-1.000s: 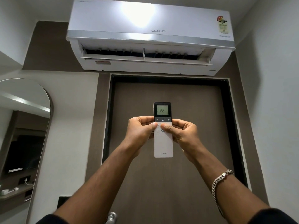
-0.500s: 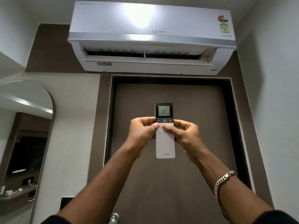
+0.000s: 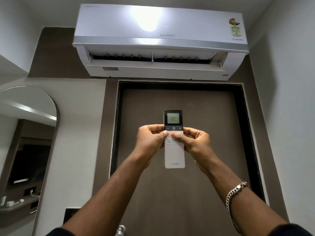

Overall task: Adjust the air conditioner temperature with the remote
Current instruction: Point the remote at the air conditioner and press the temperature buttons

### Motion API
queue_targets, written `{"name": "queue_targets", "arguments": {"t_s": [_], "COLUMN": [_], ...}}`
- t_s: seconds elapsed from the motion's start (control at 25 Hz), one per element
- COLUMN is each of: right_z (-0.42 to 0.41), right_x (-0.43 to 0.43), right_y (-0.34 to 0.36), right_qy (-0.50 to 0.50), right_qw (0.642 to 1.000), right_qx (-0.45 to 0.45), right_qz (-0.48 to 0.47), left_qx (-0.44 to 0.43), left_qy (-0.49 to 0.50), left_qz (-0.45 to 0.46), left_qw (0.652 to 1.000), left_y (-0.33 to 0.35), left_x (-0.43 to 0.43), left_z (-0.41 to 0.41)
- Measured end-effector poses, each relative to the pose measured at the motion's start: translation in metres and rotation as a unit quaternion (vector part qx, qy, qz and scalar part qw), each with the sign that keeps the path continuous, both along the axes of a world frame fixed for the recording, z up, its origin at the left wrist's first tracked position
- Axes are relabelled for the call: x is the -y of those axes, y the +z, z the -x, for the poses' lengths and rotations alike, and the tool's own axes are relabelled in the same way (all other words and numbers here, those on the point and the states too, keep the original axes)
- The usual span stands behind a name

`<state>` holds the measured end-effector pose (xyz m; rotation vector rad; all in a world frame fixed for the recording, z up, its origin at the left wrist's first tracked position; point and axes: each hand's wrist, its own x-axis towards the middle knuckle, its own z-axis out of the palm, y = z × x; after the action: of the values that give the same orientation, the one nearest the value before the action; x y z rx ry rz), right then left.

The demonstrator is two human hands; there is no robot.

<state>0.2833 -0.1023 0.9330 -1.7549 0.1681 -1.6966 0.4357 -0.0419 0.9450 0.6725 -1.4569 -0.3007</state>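
A slim white remote (image 3: 174, 155) with a black top is held upright in front of me, its lit screen reading 22. My left hand (image 3: 150, 141) grips its left edge and my right hand (image 3: 194, 142) grips its right edge. Both thumbs rest on the white buttons just below the black minus, power and plus row. High on the wall hangs the white air conditioner (image 3: 160, 41), its louver open, with two small lights showing on its front panel.
A dark brown door (image 3: 180, 193) in a black frame fills the wall behind the remote; its metal handle (image 3: 121, 229) shows at the bottom. An arched mirror (image 3: 25, 150) hangs on the left wall. A white wall closes in on the right.
The view has shifted slightly, so the air conditioner and remote sit a little lower and more to the right. Both hands keep the same grip and the screen still reads 22.
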Motion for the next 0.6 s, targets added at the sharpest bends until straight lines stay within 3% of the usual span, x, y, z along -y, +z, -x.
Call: {"name": "queue_targets", "arguments": {"t_s": [0.6], "right_z": [0.003], "right_x": [-0.011], "right_y": [-0.005], "right_qy": [-0.014], "right_qw": [1.0], "right_qx": [-0.012], "right_qz": [0.0], "left_qx": [-0.021], "left_qy": [0.0], "left_qz": [0.001], "left_qw": [1.0], "left_y": [-0.002], "left_x": [-0.006], "left_z": [0.006]}}
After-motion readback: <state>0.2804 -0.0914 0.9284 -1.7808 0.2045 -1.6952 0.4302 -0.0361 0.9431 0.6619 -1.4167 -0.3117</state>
